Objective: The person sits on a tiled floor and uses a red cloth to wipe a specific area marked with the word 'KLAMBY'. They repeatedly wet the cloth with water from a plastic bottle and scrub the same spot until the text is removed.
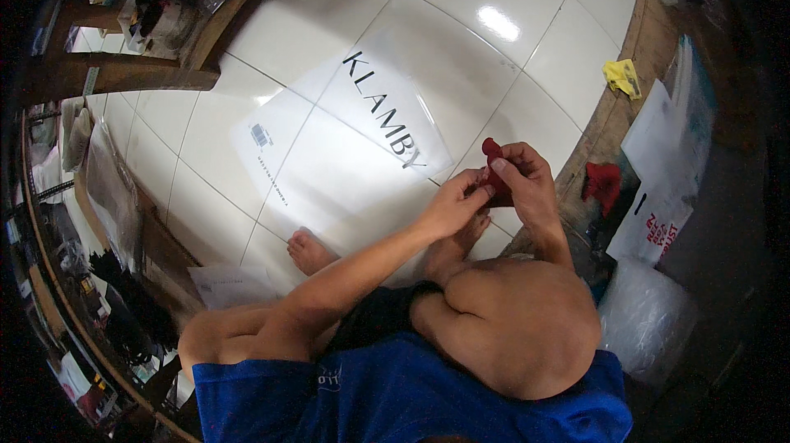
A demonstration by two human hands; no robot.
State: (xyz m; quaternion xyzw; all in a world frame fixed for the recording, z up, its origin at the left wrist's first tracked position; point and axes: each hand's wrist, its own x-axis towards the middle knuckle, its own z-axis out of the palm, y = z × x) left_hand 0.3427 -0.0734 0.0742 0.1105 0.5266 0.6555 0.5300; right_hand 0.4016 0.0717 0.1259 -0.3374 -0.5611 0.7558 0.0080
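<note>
Head view, looking down past bare knees to a white tiled floor [461, 48], and both hands are busy on a small dark red cloth [494, 165]. The right hand [527, 184] wraps around it from the right, fingers curled and thumb pressed onto the fabric, gripping it above the floor. The left hand [457, 202] comes in from the left, fingertips closed in a pinch on the cloth's lower left edge. So the red piece sits between the two hands, right of centre, just over the person's own feet.

Beyond the hands, a large clear plastic bag [346, 142] with black lettering lies flat on the tiles, running from the left out toward the far middle. To the right, a second red cloth [603, 184] lies near a wooden edge, well apart from the hands. Farther out on the right sits a crumpled yellow piece [622, 76]. Near right, white plastic bags [658, 196] are stacked, and a bundle of clear wrap [646, 319] rests beside the knee. A white paper sheet [230, 285] lies near left by the leg.
</note>
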